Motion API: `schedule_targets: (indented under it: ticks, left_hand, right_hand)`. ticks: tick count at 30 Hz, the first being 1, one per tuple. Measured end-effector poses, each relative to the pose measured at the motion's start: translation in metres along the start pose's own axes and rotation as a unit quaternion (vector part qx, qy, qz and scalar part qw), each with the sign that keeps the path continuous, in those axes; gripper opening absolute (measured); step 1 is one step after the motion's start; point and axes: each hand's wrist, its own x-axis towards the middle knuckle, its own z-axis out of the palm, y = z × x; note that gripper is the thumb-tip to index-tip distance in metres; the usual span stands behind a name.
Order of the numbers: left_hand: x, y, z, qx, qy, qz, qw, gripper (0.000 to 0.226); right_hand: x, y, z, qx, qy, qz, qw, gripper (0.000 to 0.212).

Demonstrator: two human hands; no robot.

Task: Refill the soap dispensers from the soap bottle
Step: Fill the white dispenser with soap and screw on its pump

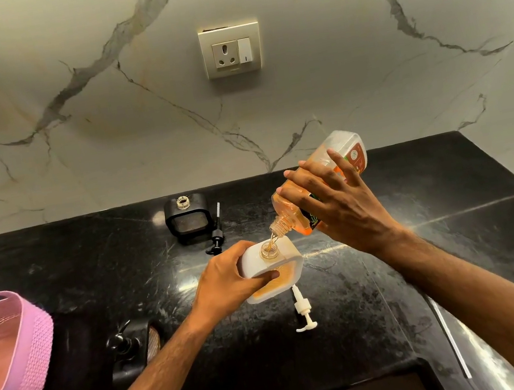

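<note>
R hand (341,211) grips soap bottle (319,187) tilted, neck pointing 7 o'clock into white dispenser (273,268) mouth, L hand (229,279) grasping dispenser on counter (431,267).

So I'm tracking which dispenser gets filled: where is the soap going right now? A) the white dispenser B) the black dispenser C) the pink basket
A: the right hand tilts the soap bottle so its stream enters the white dispenser, gripped by the left hand.

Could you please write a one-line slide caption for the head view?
Right hand tips soap bottle into white dispenser gripped by left hand.
</note>
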Motion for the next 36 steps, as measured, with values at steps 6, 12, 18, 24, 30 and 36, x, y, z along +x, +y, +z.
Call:
schedule_targets:
  ticks: [6,12,18,24,30,36]
  left_hand:
    - [0.001,0.002,0.001,0.001,0.005,0.0,1.0,0.063]
    - [0.003,0.002,0.002,0.008,0.015,0.001,1.0,0.06]
    - [0.004,0.003,0.004,0.002,0.018,0.003,1.0,0.063]
    - [0.004,0.003,0.004,0.002,0.019,0.006,1.0,0.065]
    - [0.006,0.004,0.006,0.004,0.018,0.009,1.0,0.06]
    - [0.001,-0.001,0.01,-0.008,0.023,0.002,1.0,0.062]
  right_hand:
    - [-0.003,-0.01,0.0,0.016,-0.015,0.016,1.0,0.097]
    - [-0.003,-0.017,-0.001,0.03,-0.019,0.03,0.999,0.101]
    - [-0.004,-0.018,0.0,0.042,-0.023,0.038,0.998,0.104]
    - [-0.007,-0.021,0.0,0.065,-0.028,0.056,0.996,0.105]
    - [-0.01,-0.023,-0.001,0.15,-0.005,0.119,0.981,0.105]
    - [-0.018,-0.021,-0.004,0.293,0.029,0.233,0.927,0.1]
